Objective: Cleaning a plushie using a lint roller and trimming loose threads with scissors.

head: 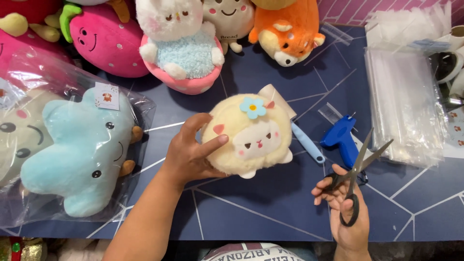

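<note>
Navy-blue and crossed by thin white lines, the tabletop (270, 208) carries everything in view. Largest on it is a pale blue star-shaped plush (79, 152) with a smiling face, sealed in a clear plastic bag with a small tag and lying at the left edge. At the right side lies a stack of clear plastic bags (403, 104), well apart from the star. Along the far edge sit a pink strawberry plush (108, 41), a white bunny plush (181, 46) in a pink cup, and an orange fox plush (287, 34).

Near the middle of the tabletop rests a cream sheep plush (249, 135), round and fluffy, with a blue flower on its head and its face turned up toward the camera. The left hand (193, 152) has its grip closed on the sheep's left flank, thumb pressed into the fleece just beside the face and fingers curled over the top.

The right hand (345, 205) is lower right, well apart from the sheep, its grip closed through the black handles of a pair of scissors (360, 166) whose blades stand spread and point up and away. Just beyond the blades lies a blue tagging gun (340, 137), and between it and the sheep a light blue handle (308, 143) lies slantwise on the tabletop.
</note>
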